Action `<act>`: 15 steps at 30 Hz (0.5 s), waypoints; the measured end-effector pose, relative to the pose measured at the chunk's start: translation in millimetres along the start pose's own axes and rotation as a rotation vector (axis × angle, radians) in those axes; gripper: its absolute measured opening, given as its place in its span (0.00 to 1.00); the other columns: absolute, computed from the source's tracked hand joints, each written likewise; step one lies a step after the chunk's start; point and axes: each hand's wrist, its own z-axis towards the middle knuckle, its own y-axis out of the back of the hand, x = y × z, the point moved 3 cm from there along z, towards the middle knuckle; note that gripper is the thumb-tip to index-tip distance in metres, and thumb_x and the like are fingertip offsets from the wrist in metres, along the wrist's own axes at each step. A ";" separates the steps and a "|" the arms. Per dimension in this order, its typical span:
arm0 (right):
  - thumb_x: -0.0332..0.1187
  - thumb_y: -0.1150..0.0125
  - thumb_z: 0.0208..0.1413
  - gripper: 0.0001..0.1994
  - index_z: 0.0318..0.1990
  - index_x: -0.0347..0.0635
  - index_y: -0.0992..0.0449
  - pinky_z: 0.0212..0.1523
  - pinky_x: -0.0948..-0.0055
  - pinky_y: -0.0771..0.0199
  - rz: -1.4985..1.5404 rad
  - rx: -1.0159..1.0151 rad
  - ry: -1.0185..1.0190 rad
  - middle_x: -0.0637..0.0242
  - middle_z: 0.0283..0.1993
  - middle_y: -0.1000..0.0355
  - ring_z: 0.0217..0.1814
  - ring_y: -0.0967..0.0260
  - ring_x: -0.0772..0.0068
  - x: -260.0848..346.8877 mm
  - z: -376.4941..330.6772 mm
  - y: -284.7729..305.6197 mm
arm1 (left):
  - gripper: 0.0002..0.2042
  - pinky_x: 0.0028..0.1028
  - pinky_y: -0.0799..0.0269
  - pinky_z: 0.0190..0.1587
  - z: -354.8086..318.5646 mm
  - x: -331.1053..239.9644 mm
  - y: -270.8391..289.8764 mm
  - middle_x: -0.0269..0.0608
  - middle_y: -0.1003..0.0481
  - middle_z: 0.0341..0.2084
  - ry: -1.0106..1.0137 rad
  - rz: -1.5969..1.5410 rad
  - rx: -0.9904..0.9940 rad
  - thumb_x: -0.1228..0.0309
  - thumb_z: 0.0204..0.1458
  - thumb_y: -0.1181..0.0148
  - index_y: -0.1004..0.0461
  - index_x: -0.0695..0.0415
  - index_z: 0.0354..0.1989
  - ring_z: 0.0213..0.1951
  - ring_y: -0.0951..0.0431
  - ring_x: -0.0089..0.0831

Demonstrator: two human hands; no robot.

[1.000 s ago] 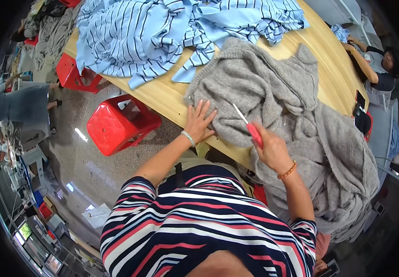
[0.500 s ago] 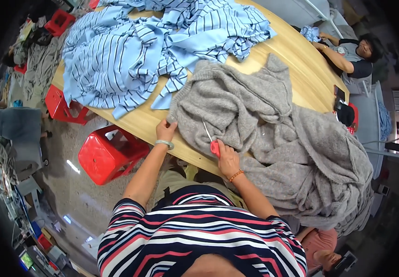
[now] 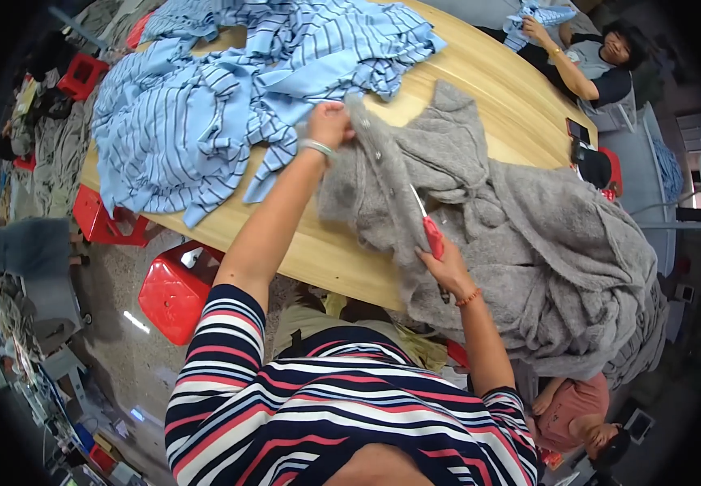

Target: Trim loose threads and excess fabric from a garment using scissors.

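A fuzzy grey knit garment (image 3: 521, 267) lies heaped over the near and right side of the wooden table. My left hand (image 3: 330, 123) is closed on the upper end of its long edge band (image 3: 395, 174), which is lifted and stretched toward me; small pale dots show along the band. In my right hand (image 3: 448, 271) is a pair of red-handled scissors (image 3: 433, 236), the thin metal blade pointing up and away along the band. Whether the blades are apart I cannot make out. The right hand rests against the grey knit.
Blue striped fabric (image 3: 180, 121) is piled across the table's (image 3: 521, 97) far left. Red stools (image 3: 170, 296) stand left of the table. One co-worker (image 3: 585, 73) sits at the far right holding blue fabric; another person (image 3: 573, 409) is at the lower right. A phone (image 3: 578, 130) lies near the right edge.
My left hand has moved up and away, raising the edge of the grey garment with it. My right hand has shifted right with the scissors.
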 end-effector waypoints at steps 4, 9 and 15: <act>0.38 0.41 0.53 0.27 0.61 0.43 0.37 0.53 0.60 0.34 -0.092 -0.155 0.030 0.46 0.50 0.29 0.54 0.33 0.44 -50.0 8.0 0.6 | 0.30 0.43 0.45 0.61 -69.7 50.7 -66.5 0.53 0.36 0.55 -0.929 0.994 0.084 0.64 0.44 0.36 0.36 0.56 0.57 0.59 0.38 0.48; 0.42 0.42 0.55 0.26 0.61 0.47 0.38 0.48 0.59 0.31 -0.110 -0.186 -0.080 0.47 0.45 0.28 0.49 0.30 0.44 -39.4 -3.6 13.5 | 0.33 0.51 0.59 0.66 -107.5 105.2 -73.4 0.55 0.46 0.64 -0.717 1.385 0.483 0.53 0.46 0.38 0.38 0.51 0.61 0.68 0.52 0.48; 0.41 0.43 0.54 0.24 0.59 0.47 0.35 0.41 0.54 0.29 -0.405 -0.147 -0.063 0.45 0.36 0.27 0.41 0.28 0.44 -22.8 -37.9 35.3 | 0.41 0.53 0.64 0.66 -96.5 95.4 -59.0 0.56 0.55 0.67 -0.821 1.317 0.244 0.45 0.45 0.41 0.45 0.53 0.65 0.68 0.56 0.51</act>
